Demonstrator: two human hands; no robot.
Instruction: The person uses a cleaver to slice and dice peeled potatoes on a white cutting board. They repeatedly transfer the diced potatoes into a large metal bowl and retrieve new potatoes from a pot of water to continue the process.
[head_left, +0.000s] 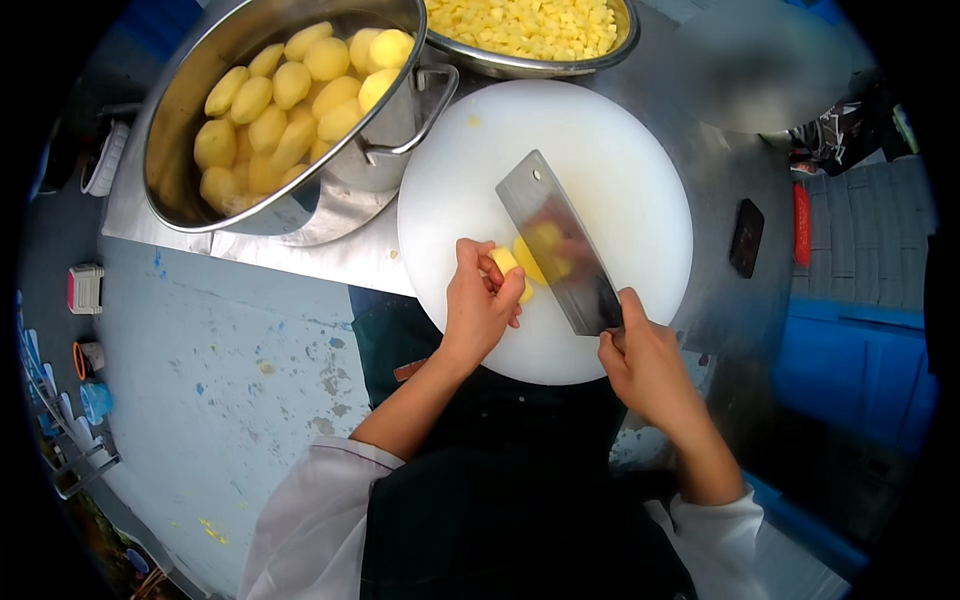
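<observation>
My left hand (485, 296) holds a cut piece of peeled potato (503, 261) between thumb and fingers, over the left half of a round white cutting board (637, 165). My right hand (652, 356) is closed round the handle of a cleaver (559, 247). The broad steel blade slants up and to the left across the board, with a hole near its far corner. Between the blade and my left fingers shows another yellow potato portion (527, 260), partly hidden by the blade. Yellow shapes on the blade look like reflections.
A deep steel pot (161, 172) at upper left holds peeled potatoes in water; its side handle (439, 112) reaches towards the board. Behind the board is a steel bowl (517, 70) of diced potato (525, 30). A dark flat object (747, 238) lies on the steel table (697, 300) at right.
</observation>
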